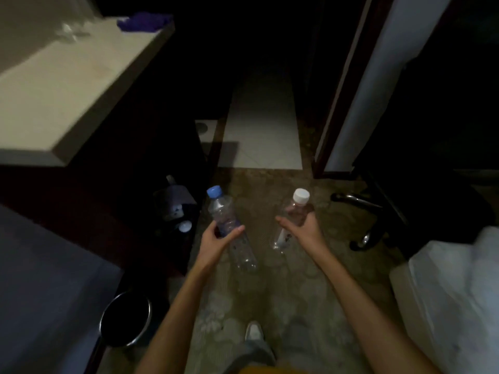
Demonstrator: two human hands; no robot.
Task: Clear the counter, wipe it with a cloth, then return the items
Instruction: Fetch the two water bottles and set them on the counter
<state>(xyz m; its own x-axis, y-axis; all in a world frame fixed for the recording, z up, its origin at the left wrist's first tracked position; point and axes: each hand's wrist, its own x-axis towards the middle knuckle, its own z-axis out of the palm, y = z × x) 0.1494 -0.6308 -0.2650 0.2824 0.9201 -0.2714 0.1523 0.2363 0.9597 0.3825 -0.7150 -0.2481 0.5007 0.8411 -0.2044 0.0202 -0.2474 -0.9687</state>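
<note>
Head view: my left hand [217, 240] grips a blue-capped bottle [229, 225], my right hand [302, 228] a white-capped bottle [293, 217], both over the carpet [270, 292]. Purple cloth [144, 21] lies on the surface [67, 85], upper left.

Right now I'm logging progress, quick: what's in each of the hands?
Left hand: closed on the blue-capped bottle.
Right hand: closed on the white-capped bottle.

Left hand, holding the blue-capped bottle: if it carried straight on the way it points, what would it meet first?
Probably nothing soon: the left hand and its blue-capped bottle point over open carpet toward the pale floor. Depth is unclear.
</note>
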